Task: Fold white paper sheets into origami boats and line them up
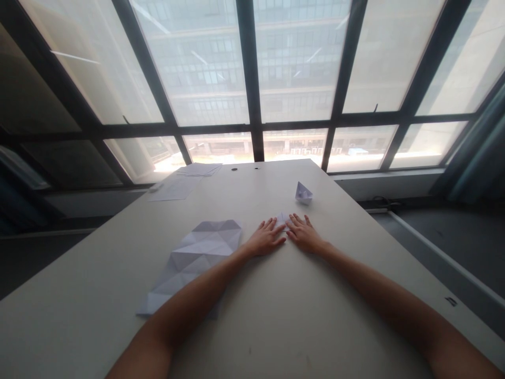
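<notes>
Both my hands lie flat on a pale table (276,316), fingers stretched forward and almost meeting. My left hand (265,238) and my right hand (304,233) press down on a small folded white paper piece (281,219), of which only the tip shows between the fingertips. A finished white paper boat (303,193) stands just beyond my right hand, apart from it. A large creased white sheet (193,258) lies flat to the left of my left forearm.
Loose white sheets (185,181) lie at the table's far left corner. Two small dark round spots (234,169) mark the far edge. Large windows rise behind the table. The floor drops away on the right side.
</notes>
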Tool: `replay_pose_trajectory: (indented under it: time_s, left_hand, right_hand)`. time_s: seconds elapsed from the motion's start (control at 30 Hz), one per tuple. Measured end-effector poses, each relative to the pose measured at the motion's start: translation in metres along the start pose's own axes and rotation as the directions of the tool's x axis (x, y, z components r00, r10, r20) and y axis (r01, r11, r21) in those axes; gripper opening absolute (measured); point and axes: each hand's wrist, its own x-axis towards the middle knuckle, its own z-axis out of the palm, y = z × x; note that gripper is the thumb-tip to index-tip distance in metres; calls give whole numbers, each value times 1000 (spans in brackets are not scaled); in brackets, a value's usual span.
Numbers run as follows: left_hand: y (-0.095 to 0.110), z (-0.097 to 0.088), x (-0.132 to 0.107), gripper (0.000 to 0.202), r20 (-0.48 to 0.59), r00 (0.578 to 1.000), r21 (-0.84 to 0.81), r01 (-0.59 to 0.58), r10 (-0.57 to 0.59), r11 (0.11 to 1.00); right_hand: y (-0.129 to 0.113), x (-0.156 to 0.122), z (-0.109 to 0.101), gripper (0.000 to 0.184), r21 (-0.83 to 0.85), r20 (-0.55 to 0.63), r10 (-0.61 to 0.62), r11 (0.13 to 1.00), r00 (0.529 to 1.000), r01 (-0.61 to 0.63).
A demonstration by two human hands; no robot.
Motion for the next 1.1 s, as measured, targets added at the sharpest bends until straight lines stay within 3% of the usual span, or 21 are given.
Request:
replay_pose_trajectory:
  time_s: [0.1, 0.23, 0.57, 1.1]
  left_hand:
    - [3, -4, -1, 62, 6, 1000, -12, 10, -10, 1000]
    - [5, -6, -2, 58, 5, 1000, -21, 11, -10, 1000]
    - [-1, 2, -1, 65, -13, 1000, 18, -15, 15, 1000]
    - [0, 1, 0, 75, 9, 1000, -5, 7, -7, 1000]
  right_hand:
    - [1, 0, -1, 58, 44, 7, -73, 996, 997, 73]
    - [2, 1, 0, 60, 86, 16, -80, 993, 997, 78]
    - [3, 2, 1, 59, 95, 19, -86, 992, 996, 84]
    - [3, 1, -5, 50, 154, -25, -204, 966, 979, 205]
